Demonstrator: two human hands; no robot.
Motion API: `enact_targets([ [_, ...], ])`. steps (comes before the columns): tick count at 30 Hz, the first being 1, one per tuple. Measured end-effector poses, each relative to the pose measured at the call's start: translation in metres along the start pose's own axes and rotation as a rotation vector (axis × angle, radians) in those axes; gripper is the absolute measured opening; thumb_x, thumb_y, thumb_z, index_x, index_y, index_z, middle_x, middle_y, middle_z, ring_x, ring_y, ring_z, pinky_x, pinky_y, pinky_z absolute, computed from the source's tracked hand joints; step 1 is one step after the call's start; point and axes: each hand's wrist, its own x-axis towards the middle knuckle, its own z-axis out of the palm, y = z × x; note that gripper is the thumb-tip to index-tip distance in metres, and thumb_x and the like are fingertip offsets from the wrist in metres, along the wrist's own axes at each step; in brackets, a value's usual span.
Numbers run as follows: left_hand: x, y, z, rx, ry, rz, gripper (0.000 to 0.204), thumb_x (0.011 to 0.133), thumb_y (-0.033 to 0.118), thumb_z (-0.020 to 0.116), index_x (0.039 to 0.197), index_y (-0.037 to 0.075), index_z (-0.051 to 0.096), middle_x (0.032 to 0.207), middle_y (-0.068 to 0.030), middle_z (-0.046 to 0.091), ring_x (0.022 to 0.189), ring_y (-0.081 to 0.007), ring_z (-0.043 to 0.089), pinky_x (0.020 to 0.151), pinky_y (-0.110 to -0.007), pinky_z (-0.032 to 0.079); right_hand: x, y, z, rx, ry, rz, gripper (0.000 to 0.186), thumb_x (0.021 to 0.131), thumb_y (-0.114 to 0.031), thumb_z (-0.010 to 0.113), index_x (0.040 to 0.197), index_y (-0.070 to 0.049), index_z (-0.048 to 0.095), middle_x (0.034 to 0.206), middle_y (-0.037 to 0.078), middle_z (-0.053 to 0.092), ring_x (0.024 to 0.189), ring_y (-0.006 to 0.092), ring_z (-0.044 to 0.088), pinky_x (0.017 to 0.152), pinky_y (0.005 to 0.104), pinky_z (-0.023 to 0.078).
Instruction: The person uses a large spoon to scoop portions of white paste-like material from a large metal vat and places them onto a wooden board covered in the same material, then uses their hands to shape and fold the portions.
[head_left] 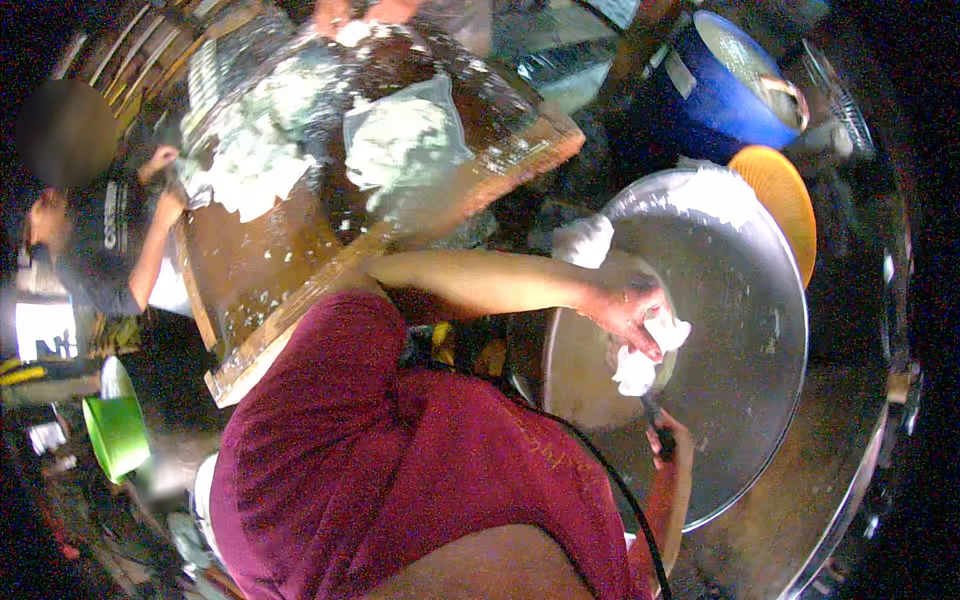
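Note:
My left hand point(628, 310) reaches over a large round metal pot point(745, 440), its fingers closed on a soft white lump point(667, 329). Just below those fingers a second white clump point(634, 371) sits at the top of a dark-handled tool point(655, 415). The clump hides the tool's working end, so I cannot tell its kind. Around that dark handle my right hand point(674, 441) is closed, low over the pot's near part. White paste clings to the pot's far rim, and another white mass point(584, 242) lies by its left edge.
A wooden-edged table point(290, 335) at the left bears crumbly white heaps and a clear plastic bag point(455, 105) of white material. Another person's hands point(365, 14) work at its far side; a second person's arm point(155, 245) is at left. Behind the pot stand an orange round item point(785, 205) and a blue barrel point(715, 95).

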Motion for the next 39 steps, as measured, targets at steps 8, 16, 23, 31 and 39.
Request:
enact_targets([
  [8,-0.137,0.113,-0.121,0.111,0.268,0.004,0.072,0.069,0.017,0.071,0.128,0.0,0.032,0.096,-0.0101,0.053,0.075,-0.0148,0.056,0.059,-0.028,0.05,-0.13,-0.095,-0.017,-0.036,0.032,-0.252,0.047,0.071,-0.014,0.053,0.115,0.001,0.043,0.063,0.014,0.054,0.036,0.0103,0.044,0.028,0.0192,0.034],
  [16,-0.321,0.059,-0.167,1.073,1.069,-0.083,0.113,0.065,0.036,0.073,0.133,-0.004,-0.007,0.141,-0.0244,-0.004,0.131,-0.0349,-0.001,0.107,-0.036,0.005,-0.214,-0.191,0.094,-0.226,-0.162,-0.594,0.043,0.071,-0.013,0.053,0.109,0.006,0.046,0.06,0.012,0.053,0.033,0.0084,0.043,0.025,0.0167,0.029],
  [23,-0.414,0.022,-0.118,0.2,1.342,-0.269,0.107,0.066,0.022,0.074,0.133,-0.006,-0.005,0.138,-0.0248,0.011,0.129,-0.031,0.016,0.102,-0.038,0.022,-0.201,-0.215,0.253,-0.282,-0.659,-0.554,0.035,0.071,-0.013,0.052,0.097,0.009,0.049,0.06,0.012,0.054,0.033,0.0078,0.042,0.024,0.0156,0.03],
  [31,-0.415,0.046,-0.104,0.375,1.296,-0.441,0.115,0.055,0.011,0.076,0.131,-0.009,-0.008,0.139,-0.0249,0.015,0.129,-0.0297,0.018,0.103,-0.03,0.022,-0.198,-0.214,0.402,-0.492,-0.85,-0.566,0.022,0.072,-0.012,0.056,0.086,0.005,0.055,0.055,0.005,0.051,0.035,0.0083,0.044,0.03,0.0169,0.033],
  [39,-0.416,0.021,-0.122,0.357,1.364,-0.603,0.112,0.056,0.023,0.079,0.132,-0.009,0.003,0.135,-0.0237,0.025,0.126,-0.0279,0.026,0.099,-0.033,0.029,-0.213,-0.218,0.369,-0.829,-0.354,-1.28,0.046,0.066,-0.011,0.055,0.11,0.004,0.055,0.07,0.005,0.058,0.055,0.0082,0.049,0.054,0.0198,0.038],
])
